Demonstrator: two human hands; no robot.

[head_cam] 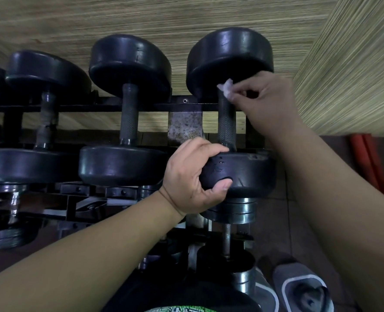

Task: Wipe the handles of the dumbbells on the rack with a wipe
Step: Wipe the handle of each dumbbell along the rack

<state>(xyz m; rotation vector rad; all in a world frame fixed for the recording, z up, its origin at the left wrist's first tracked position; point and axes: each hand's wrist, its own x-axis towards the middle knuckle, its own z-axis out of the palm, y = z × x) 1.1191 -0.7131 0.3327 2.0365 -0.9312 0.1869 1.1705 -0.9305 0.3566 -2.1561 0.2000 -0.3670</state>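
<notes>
The rack point(110, 107) runs from nine o'clock to centre. Its rightmost dumbbell point(249, 170) lies at centre. The left hand point(193, 179) curls round its near head at six. The right hand point(267, 102), at one, pinches the wipe point(226, 88) against the handle point(226, 122).

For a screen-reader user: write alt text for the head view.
The right hand pinches a white wipe at the far end of the handle of the rightmost dumbbell on a black rack. The left hand grips that dumbbell's near head. More black dumbbells lie to its left.
</notes>
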